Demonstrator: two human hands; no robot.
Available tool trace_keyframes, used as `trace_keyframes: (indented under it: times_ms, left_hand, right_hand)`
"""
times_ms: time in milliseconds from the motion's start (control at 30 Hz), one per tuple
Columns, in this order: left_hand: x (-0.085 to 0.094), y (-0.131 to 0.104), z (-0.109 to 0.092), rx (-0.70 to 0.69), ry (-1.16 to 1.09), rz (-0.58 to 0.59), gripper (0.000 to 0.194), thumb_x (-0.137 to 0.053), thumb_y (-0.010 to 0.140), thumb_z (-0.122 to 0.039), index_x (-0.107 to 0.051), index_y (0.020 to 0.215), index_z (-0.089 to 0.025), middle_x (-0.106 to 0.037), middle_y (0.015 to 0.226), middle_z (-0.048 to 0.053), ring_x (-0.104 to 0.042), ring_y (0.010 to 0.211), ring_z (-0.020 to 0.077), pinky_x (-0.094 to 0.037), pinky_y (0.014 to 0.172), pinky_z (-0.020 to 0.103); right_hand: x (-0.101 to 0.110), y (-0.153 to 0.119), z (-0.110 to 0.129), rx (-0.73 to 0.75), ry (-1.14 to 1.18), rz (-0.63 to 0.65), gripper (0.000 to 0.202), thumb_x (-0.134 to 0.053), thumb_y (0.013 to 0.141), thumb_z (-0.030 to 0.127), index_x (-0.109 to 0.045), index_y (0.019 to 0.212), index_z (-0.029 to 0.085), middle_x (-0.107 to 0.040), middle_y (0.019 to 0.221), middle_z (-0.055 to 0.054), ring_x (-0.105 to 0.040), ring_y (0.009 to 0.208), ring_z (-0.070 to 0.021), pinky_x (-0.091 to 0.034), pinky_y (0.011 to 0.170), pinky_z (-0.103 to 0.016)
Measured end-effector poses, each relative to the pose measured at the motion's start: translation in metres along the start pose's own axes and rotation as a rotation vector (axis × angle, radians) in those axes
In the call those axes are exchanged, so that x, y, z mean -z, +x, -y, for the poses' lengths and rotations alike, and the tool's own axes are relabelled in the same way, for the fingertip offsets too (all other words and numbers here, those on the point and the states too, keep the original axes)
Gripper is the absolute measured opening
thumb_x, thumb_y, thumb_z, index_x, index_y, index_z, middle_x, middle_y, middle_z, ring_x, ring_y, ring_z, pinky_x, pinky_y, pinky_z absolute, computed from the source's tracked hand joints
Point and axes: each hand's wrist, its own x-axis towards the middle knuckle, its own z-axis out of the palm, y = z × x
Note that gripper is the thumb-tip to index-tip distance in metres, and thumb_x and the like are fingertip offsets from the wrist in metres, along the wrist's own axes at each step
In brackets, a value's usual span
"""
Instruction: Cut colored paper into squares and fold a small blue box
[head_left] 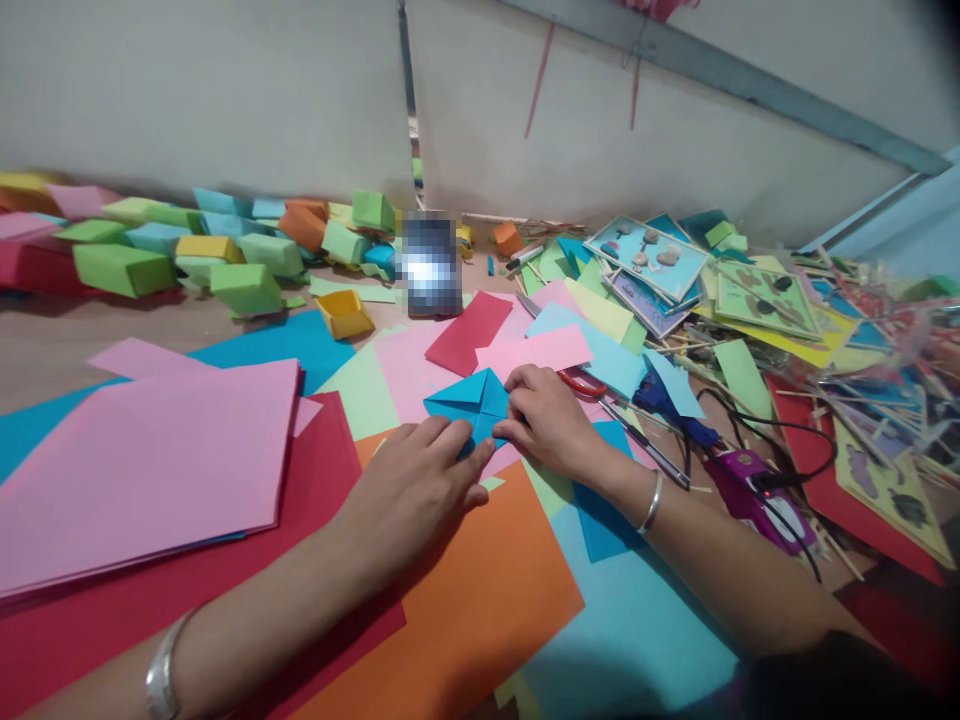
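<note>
A folded blue paper (459, 393), its near side partly hidden by fingers (444, 438), is grasped by the left hand (424, 485) and right hand (551, 420) over coloured sheets (405, 372); a red handle (598, 391) is partly covered, a dark device (429, 265) is pixelated, and a purple box's emblem (743, 458) is illegible

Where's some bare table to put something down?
On the left, a brown strip of table shows bare between the boxes and the big blue sheet. It's crowded on the right with cards, and paper lies under the left hand and right hand.
</note>
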Motion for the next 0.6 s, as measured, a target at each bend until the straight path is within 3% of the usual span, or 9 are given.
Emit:
trace_keyframes:
  times_ms: [167, 267, 367, 600]
  left_hand:
    - [-0.005, -0.002, 0.002, -0.028, 0.028, -0.039, 0.035, -0.064, 0.091, -0.026, -0.064, 0.125, -0.016, -0.066, 0.129, 0.014, -0.062, 0.096, 0.0300, -0.047, 0.071, 0.041]
    - [-0.008, -0.003, 0.002, -0.036, 0.055, -0.029, 0.038, -0.061, 0.094, -0.027, -0.064, 0.129, -0.015, -0.066, 0.134, 0.014, -0.062, 0.100, 0.0311, -0.047, 0.074, 0.042]
    - [-0.009, -0.004, 0.000, -0.024, 0.082, -0.006, 0.042, -0.060, 0.095, -0.029, -0.061, 0.135, -0.016, -0.064, 0.138, 0.013, -0.062, 0.101, 0.0318, -0.047, 0.074, 0.043]
    - [-0.005, -0.004, 0.001, -0.029, 0.077, 0.019, 0.037, -0.057, 0.097, -0.029, -0.064, 0.131, -0.015, -0.064, 0.139, 0.013, -0.062, 0.102, 0.0310, -0.047, 0.075, 0.042]
  right_hand:
    - [-0.003, -0.003, -0.005, 0.019, 0.047, -0.053, 0.023, -0.072, 0.089, 0.027, -0.055, 0.074, 0.018, -0.062, 0.103, -0.009, -0.053, 0.096, -0.0220, -0.040, 0.082, -0.035]
    - [-0.006, -0.004, -0.009, 0.042, 0.121, -0.083, 0.025, -0.072, 0.088, 0.030, -0.052, 0.077, 0.020, -0.060, 0.103, -0.008, -0.052, 0.096, -0.0215, -0.039, 0.081, -0.035]
    - [-0.004, -0.005, -0.013, 0.052, 0.192, -0.073, 0.032, -0.080, 0.080, 0.031, -0.050, 0.077, 0.021, -0.058, 0.104, -0.007, -0.051, 0.096, -0.0215, -0.040, 0.082, -0.035]
    - [0.014, -0.005, -0.022, -0.060, 0.386, 0.020, 0.030, -0.076, 0.070, 0.004, -0.050, 0.067, 0.019, -0.054, 0.102, -0.004, -0.055, 0.092, -0.0166, -0.045, 0.080, -0.030]
